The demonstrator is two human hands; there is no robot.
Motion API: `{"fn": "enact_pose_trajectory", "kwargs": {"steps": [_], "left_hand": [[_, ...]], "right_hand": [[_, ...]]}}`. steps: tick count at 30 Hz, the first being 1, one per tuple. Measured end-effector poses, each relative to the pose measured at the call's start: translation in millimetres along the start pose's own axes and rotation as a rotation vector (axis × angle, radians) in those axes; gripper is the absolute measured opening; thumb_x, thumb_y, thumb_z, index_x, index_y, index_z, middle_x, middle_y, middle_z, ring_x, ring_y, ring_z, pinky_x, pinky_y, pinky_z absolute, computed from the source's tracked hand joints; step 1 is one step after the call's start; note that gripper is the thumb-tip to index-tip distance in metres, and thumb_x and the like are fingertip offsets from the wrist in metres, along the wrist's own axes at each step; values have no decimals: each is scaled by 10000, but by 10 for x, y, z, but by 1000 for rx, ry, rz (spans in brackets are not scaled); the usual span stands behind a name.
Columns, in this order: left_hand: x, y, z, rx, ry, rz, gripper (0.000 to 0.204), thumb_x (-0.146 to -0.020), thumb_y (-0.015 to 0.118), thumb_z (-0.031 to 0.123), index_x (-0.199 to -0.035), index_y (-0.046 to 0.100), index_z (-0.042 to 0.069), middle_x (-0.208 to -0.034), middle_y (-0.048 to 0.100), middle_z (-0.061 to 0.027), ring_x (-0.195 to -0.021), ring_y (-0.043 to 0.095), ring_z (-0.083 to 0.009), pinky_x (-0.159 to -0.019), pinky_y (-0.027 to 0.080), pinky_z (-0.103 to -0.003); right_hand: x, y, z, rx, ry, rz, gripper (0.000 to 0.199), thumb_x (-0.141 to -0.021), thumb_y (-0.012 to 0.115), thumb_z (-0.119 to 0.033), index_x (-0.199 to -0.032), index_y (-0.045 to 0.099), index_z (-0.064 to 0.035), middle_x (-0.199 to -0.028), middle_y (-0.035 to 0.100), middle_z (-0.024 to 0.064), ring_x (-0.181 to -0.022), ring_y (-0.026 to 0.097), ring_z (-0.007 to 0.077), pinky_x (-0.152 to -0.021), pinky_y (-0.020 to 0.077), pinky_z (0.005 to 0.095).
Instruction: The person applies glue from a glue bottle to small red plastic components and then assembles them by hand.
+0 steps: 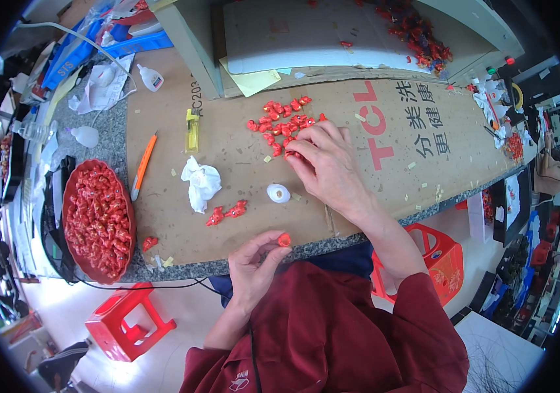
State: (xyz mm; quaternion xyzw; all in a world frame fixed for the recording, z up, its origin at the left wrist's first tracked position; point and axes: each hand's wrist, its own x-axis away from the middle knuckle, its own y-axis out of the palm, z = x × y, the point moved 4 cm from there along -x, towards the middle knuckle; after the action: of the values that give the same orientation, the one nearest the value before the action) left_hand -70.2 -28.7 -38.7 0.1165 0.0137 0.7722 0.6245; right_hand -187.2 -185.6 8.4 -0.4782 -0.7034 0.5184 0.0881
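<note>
Near the front edge of the cardboard sheet [371, 190], the left hand [252, 262] pinches a small red piece [284, 240] at its fingertips. Farther back on that sheet, the right hand [324, 162] rests with fingers curled on the near side of a scattered cluster of red pieces [281, 123]; whether it grips one I cannot tell.

Left hand [252, 262] pinched, right hand [322, 160] outstretched

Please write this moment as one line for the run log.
left hand: pinches small red piece | right hand: fingers on loose red pieces | surface: cardboard sheet | nearby: red bowl, white cap
</note>
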Motion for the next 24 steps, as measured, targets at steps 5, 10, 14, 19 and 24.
{"fn": "enact_pose_trajectory", "kwargs": {"steps": [5,10,14,19,24], "left_hand": [[-1,-6,-10,34,-9,17,249,-767,625,-55,-1012,587,-37,-892,624,-89,-775,623,-130,-711,498,-222],[-1,-22,-3,76,40,50,237,-761,622,-70,-992,588,-36,-918,589,-86,-796,621,-141,-709,504,-226],[-34,25,47,-3,133,23,231,-755,609,-94,-979,586,-44,-908,586,-82,-799,609,-141,-720,511,-243],[-33,136,125,-208,215,-12,271,-707,642,-101,-961,625,-9,-907,596,-87,-789,599,-137,-693,499,-233],[-14,199,159,-353,291,-29,288,-674,672,-85,-942,651,17,-903,614,-81,-783,597,-134,-672,490,-227]], "right_hand": [[-52,80,-41,99,-61,-93,166,-700,664,-150,-840,656,-61,-808,567,12,-897,477,172,-794,333,341],[40,-180,-39,-205,25,51,141,-715,664,-112,-844,661,-55,-759,587,27,-770,519,171,-661,399,297],[458,-330,-62,-696,354,-147,86,-749,652,-73,-830,669,-46,-713,579,33,-627,524,111,-531,407,236],[744,-313,-196,-814,393,-221,67,-747,663,-74,-803,671,-38,-693,593,38,-627,526,104,-557,416,234],[780,-298,-252,-671,309,-252,93,-735,674,-45,-821,670,-13,-712,630,53,-675,541,131,-585,435,249]]}}
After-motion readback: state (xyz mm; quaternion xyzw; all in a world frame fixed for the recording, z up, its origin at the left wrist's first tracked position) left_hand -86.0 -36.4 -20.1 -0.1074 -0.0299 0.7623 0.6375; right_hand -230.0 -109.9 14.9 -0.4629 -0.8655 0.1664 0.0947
